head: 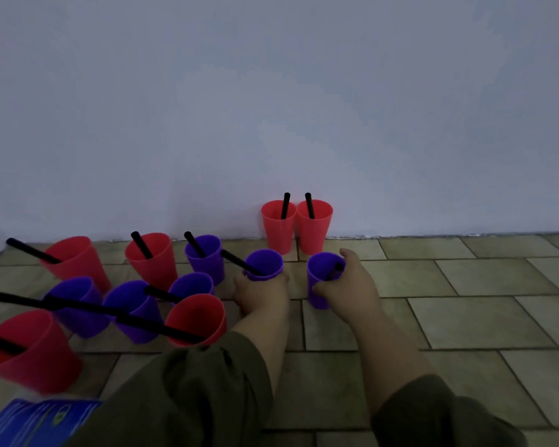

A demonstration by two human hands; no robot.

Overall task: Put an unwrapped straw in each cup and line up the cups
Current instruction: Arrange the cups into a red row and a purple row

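While right hand grips purple cup, tiled floor stretches rightward.

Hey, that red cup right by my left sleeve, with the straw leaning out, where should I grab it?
Wrap your fingers round the tapered wall of the red cup, just below the rim, coming from its near right side. Its black straw leans out to the left and a purple cup stands close on that side, so the right looks freest.

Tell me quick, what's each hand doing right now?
Left hand: closed round a purple plastic cup, black straw sticking out.
Right hand: closed round the neighbouring purple plastic cup.
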